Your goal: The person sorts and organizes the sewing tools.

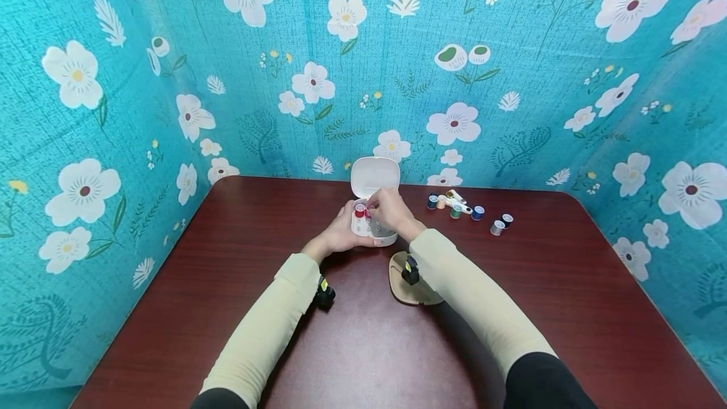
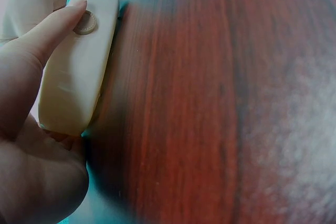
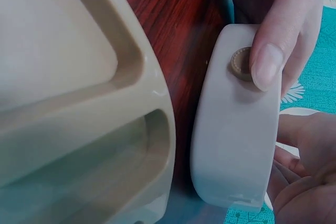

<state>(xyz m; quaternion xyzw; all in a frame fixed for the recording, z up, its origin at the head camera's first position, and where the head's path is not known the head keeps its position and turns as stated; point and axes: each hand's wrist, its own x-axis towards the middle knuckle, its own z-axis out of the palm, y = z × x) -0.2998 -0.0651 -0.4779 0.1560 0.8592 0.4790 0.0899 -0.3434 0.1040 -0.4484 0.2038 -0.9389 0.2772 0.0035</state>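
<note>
A white sewing-kit box (image 1: pixel 386 242) stands on the table with its lid (image 1: pixel 375 175) raised. My left hand (image 1: pixel 341 230) grips the box from its left side. In the left wrist view, the left thumb (image 2: pixel 55 27) lies across the front beside a round tan button (image 2: pixel 85 23). A red thread spool (image 1: pixel 360 210) stands among short pegs inside the box. Above the box, my right hand (image 1: pixel 390 208) pinches a pinkish-red spool (image 1: pixel 368 213), mostly hidden by the fingers. The right wrist view shows the right hand (image 3: pixel 310 182) behind the box, its fingertips out of sight.
A beige divided tray (image 1: pixel 399 289) lies under the right forearm, near the box. To the right are several spools, including a green spool (image 1: pixel 456 211), a blue spool (image 1: pixel 478 213) and a grey spool (image 1: pixel 497 228). A white item (image 1: pixel 462 207) lies among them.
</note>
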